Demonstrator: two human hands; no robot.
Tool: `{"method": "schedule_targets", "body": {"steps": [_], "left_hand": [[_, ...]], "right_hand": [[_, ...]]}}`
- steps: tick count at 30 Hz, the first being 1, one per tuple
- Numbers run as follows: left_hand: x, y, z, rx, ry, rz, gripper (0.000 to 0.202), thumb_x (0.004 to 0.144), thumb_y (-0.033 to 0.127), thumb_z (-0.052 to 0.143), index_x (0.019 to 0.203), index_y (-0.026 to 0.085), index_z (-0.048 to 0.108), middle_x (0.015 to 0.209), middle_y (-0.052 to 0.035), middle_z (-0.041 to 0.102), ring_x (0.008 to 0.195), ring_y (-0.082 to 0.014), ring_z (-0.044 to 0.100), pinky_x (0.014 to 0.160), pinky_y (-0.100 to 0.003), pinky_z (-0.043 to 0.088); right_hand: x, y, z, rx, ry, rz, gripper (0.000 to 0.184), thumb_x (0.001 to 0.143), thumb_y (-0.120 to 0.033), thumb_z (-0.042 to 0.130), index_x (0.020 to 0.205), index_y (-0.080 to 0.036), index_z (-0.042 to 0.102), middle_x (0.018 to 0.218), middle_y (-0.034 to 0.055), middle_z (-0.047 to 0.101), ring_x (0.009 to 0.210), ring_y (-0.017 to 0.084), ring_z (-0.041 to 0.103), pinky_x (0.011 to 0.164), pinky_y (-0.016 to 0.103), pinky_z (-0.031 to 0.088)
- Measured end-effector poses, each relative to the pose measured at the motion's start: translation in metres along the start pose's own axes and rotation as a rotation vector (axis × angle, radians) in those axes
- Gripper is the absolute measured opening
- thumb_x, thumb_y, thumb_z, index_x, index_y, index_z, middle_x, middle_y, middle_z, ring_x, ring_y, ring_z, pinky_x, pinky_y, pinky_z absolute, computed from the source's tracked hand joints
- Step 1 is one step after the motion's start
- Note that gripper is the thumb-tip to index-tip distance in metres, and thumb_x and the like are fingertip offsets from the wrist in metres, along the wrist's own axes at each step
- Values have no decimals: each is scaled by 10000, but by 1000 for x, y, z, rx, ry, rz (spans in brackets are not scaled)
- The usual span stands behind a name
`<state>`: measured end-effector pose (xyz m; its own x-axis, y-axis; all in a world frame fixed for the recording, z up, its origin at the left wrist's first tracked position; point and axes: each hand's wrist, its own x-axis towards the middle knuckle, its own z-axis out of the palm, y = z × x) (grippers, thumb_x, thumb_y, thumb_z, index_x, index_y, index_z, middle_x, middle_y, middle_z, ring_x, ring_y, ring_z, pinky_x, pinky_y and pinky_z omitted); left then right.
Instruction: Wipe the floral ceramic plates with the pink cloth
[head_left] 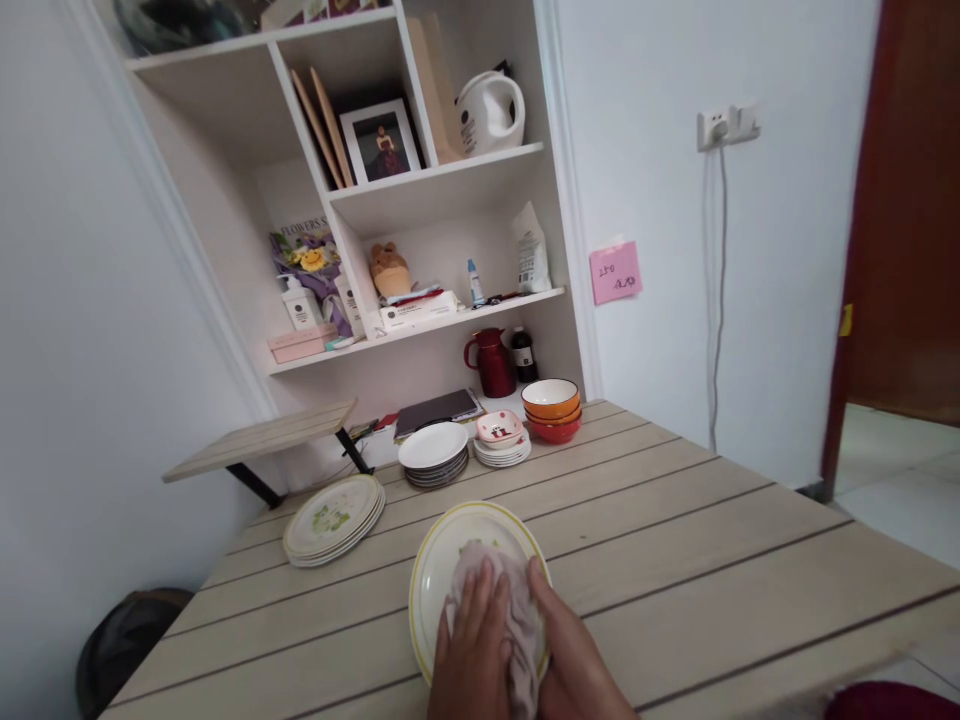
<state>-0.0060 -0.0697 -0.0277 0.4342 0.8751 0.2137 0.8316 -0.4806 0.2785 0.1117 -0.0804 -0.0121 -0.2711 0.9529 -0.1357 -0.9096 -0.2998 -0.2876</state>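
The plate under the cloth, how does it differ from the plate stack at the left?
The held plate is single; the plate stack holds several. A cloth partly covers the held plate, while the plate stack's top pattern shows uncovered. The right hand grips the held plate; the plate stack rests on the table untouched. Both are pale with green motifs.

Bare boards of the table [720,540] lie right of the near plate [436,570], room for a hand to pass. Along the back, the dark-edged plates [433,447], small dishes [502,455] and bowls [552,410] stand close together as a barrier. The flowered plates [332,516] block the left (a slim gap parts them from the dark-edged ones). Clearance under the raised shelf [262,438] is hard to judge.
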Motion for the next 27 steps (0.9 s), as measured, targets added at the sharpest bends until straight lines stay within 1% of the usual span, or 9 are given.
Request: {"method": "schedule_targets", "body": {"steps": [2,4,5,7,12,16,21,24,27], "left_hand": [[9,17,-20,-75,-99,-1,681,809,52,357,1453,270,320,1540,-48,250,1431,-285,208,1115,-591,212],[18,30,-35,-107,-94,-64,610,856,101,310,1442,267,342,1551,-15,238,1446,-234,169,1158,-521,136],[22,34,-39,-117,-86,-85,596,870,117,287,1444,267,338,1558,-4,222,1448,-214,160,1168,-497,103],[29,38,-42,-122,-85,-72,591,879,143,284,1453,276,319,1567,11,197,1451,-197,149,1174,-479,63],[37,33,-37,-36,-91,-52,633,866,134,276,1470,322,263,1571,44,180,1452,-176,139,1169,-498,85],[36,26,-36,77,-68,-141,593,900,182,232,1487,266,225,1576,10,169,1455,-186,122,1162,-501,123],[30,14,-29,185,-9,-290,550,943,264,182,1490,214,216,1573,-34,175,1447,-221,165,1141,-526,186],[27,9,-22,243,35,-308,544,945,249,187,1484,203,238,1568,-46,196,1441,-221,188,1134,-516,215],[25,5,-14,288,76,-317,535,937,229,224,1463,177,309,1547,-81,259,1427,-229,236,1123,-499,251]], "right_hand": [[2,1,0,23,-4,-23,491,767,-486,655,1100,-127,687,1028,138,739,1086,284,631,969,436,454],[4,1,0,45,-41,-26,485,760,-486,667,1092,-133,693,1045,133,736,1111,276,616,991,431,433],[4,1,0,52,-67,-22,495,759,-498,664,1100,-140,692,1064,131,731,1124,273,608,1003,432,420],[4,0,2,65,-110,-19,510,753,-516,665,1115,-158,690,1109,127,717,1148,269,591,1024,434,396],[2,-3,6,105,-138,-21,484,697,-492,722,1064,-176,718,1160,119,697,1187,282,559,1048,442,368],[3,-2,6,97,-139,-12,448,696,-469,723,1020,-160,734,1157,130,696,1193,289,553,1050,451,364],[3,0,1,67,-122,-11,532,708,-515,696,1075,-130,713,1144,154,697,1183,297,559,1044,460,369],[3,0,-2,31,-124,-9,562,738,-533,661,1117,-120,692,1132,162,700,1172,293,569,1036,463,375],[3,0,-2,4,-139,-9,603,736,-542,662,1179,-131,658,1141,163,696,1161,292,578,1026,466,384]]}}
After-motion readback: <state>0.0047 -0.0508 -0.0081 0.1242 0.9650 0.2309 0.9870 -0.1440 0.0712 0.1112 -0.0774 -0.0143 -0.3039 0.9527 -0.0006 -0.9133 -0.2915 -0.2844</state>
